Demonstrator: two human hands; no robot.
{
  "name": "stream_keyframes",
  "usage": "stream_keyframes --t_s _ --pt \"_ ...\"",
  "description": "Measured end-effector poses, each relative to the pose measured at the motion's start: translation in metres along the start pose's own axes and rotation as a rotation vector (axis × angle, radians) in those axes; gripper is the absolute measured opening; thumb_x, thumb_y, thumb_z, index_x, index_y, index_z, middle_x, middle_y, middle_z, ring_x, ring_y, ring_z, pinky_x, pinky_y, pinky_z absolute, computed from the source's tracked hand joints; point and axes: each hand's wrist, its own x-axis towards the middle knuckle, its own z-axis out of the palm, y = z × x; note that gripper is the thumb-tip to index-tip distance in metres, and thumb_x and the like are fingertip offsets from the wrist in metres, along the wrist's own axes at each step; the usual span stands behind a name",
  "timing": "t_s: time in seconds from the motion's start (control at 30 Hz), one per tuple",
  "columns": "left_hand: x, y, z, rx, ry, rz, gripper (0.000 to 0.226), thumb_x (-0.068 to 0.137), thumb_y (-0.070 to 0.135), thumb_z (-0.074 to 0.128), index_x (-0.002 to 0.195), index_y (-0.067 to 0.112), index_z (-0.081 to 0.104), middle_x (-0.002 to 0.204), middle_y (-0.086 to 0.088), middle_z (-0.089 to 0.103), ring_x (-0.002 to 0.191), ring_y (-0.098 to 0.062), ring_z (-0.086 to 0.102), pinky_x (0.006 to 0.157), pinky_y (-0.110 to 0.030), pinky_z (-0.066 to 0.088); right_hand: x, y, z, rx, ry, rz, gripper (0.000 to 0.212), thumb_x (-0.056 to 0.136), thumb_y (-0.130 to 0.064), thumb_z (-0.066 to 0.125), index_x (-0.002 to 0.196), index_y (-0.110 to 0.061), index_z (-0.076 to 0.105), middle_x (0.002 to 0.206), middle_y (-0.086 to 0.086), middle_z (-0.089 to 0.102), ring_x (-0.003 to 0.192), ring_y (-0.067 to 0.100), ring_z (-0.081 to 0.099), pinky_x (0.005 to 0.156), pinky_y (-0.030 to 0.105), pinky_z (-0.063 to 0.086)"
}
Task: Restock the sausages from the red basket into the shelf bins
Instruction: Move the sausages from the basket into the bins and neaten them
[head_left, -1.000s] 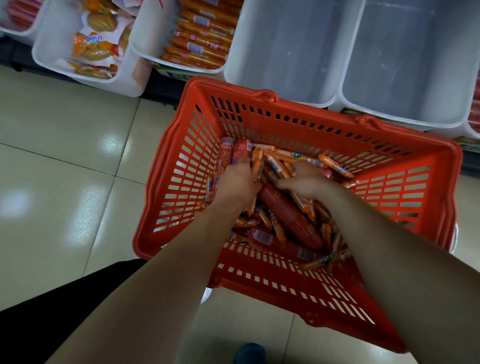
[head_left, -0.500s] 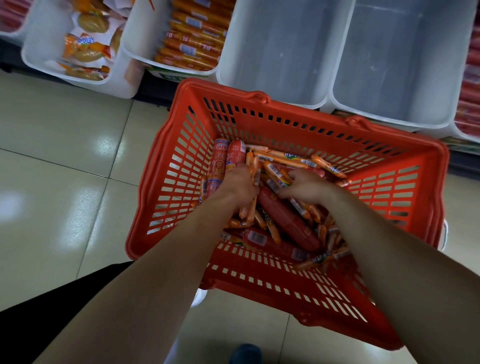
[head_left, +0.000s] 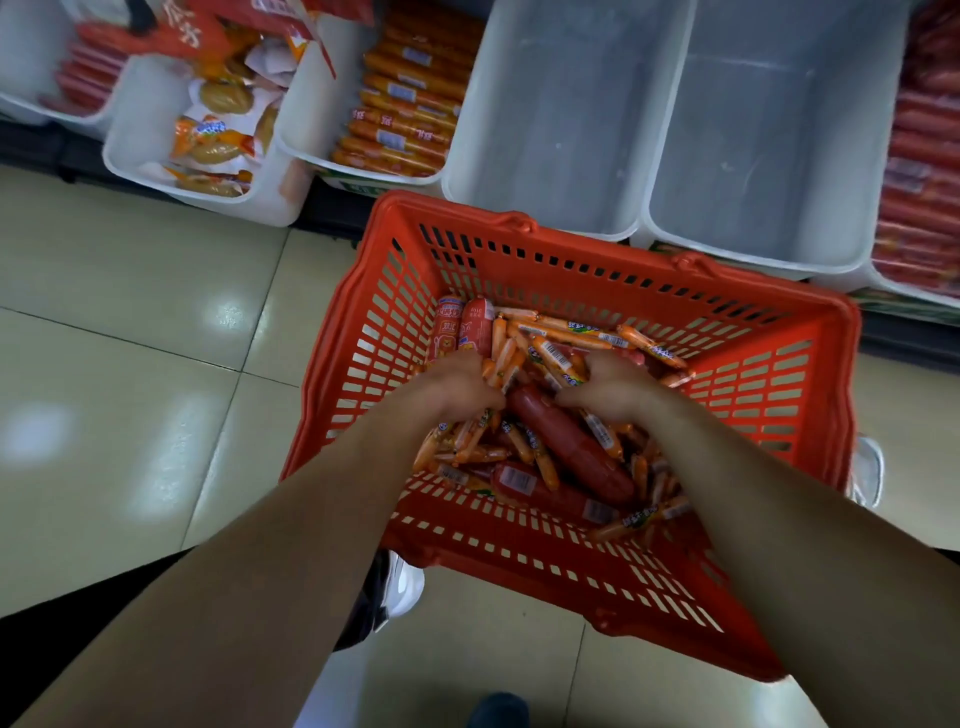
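Observation:
A red plastic basket (head_left: 769, 395) stands on the floor below the shelf bins. It holds a heap of small orange sausages (head_left: 550, 343), several thick red sausages (head_left: 571, 447) and two red-labelled ones (head_left: 462, 327) at the far left corner. Both my hands are down inside it. My left hand (head_left: 452, 384) is closed around a bunch of the small orange sausages. My right hand (head_left: 608, 382) is also closed on small orange sausages, its fingers buried in the heap. Two white shelf bins (head_left: 550, 104) (head_left: 769, 130) directly beyond the basket are empty.
Left of the empty bins, one bin (head_left: 410, 114) holds orange sausages, another (head_left: 208, 140) packaged snacks. A bin (head_left: 919, 171) at the far right is full of red sausages. Glossy tiled floor (head_left: 130, 322) lies to the left. A shoe (head_left: 395, 587) shows under the basket's near edge.
The view has tilted up a little toward the shelf. Both hands stay in the basket, gathering small sausages closer together around the thick red one.

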Motion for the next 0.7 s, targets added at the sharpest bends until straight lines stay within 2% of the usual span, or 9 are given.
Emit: stream_keyframes --t_s 0.13,0.3,0.37,0.43,0.5,0.57,0.7 --pt "-0.026 0.007 -0.013 -0.079 0.022 0.007 0.049 0.069 0.042 0.076 0.109 0.017 0.064 0.102 -0.004 0.068 0.092 -0.023 0.066 0.087 -0.044 0.056 -0.04 0.0 -0.011 0.049 0.083 -0.052 0.024 0.09 -0.029 0.071 0.077 -0.025 0.051 0.077 -0.004 0.056 0.066 0.008 0.052 0.052 0.024 0.033" --pt "-0.054 0.01 -0.033 -0.019 0.093 0.05 0.055 0.059 0.047 0.078 0.105 0.018 0.066 0.095 -0.003 0.071 0.084 -0.02 0.068 0.078 -0.044 0.058 -0.083 -0.004 -0.024 0.092 0.178 -0.116 0.017 0.086 -0.025 0.072 0.086 -0.024 0.055 0.078 -0.002 0.059 0.07 0.015 0.057 0.057 0.028 0.038" --pt "-0.076 0.018 -0.047 0.007 0.118 0.068 0.05 0.068 0.038 0.076 0.104 0.006 0.061 0.091 -0.006 0.067 0.08 -0.022 0.065 0.067 -0.038 0.053 -0.1 -0.009 -0.032 0.094 0.199 -0.14 0.018 0.083 -0.022 0.074 0.085 -0.023 0.056 0.078 -0.001 0.061 0.071 0.017 0.059 0.059 0.028 0.041" --pt "-0.104 0.03 -0.062 0.043 0.17 0.098 0.04 0.077 0.032 0.074 0.101 0.004 0.061 0.092 -0.008 0.066 0.082 -0.024 0.064 0.068 -0.039 0.053 -0.117 -0.014 -0.043 0.096 0.208 -0.166 0.016 0.081 -0.021 0.075 0.088 -0.021 0.06 0.081 0.001 0.065 0.07 0.016 0.061 0.059 0.027 0.043" --pt "-0.128 0.04 -0.077 0.094 0.208 0.132 0.022 0.081 0.029 0.074 0.089 0.013 0.061 0.09 -0.007 0.066 0.08 -0.024 0.063 0.069 -0.038 0.051 -0.13 -0.023 -0.057 0.089 0.228 -0.2 0.016 0.081 -0.019 0.075 0.091 -0.018 0.062 0.081 0.001 0.066 0.069 0.016 0.061 0.058 0.025 0.044" --pt "-0.149 0.049 -0.092 0.144 0.243 0.18 0.021 0.082 0.027 0.075 0.082 0.019 0.055 0.085 -0.003 0.062 0.08 -0.023 0.061 0.066 -0.034 0.045 -0.142 -0.036 -0.074 0.053 0.258 -0.234 0.015 0.082 -0.018 0.075 0.088 -0.019 0.061 0.079 -0.001 0.064 0.069 0.015 0.059 0.054 0.021 0.041" --pt "-0.176 0.057 -0.116 0.193 0.317 0.25 0.024 0.088 0.027 0.071 0.098 0.017 0.052 0.092 -0.002 0.057 0.085 -0.021 0.057 0.067 -0.034 0.041 -0.157 -0.061 -0.106 -0.021 0.336 -0.22 0.021 0.081 -0.02 0.076 0.074 -0.019 0.057 0.07 -0.002 0.056 0.063 0.014 0.053 0.051 0.024 0.036"
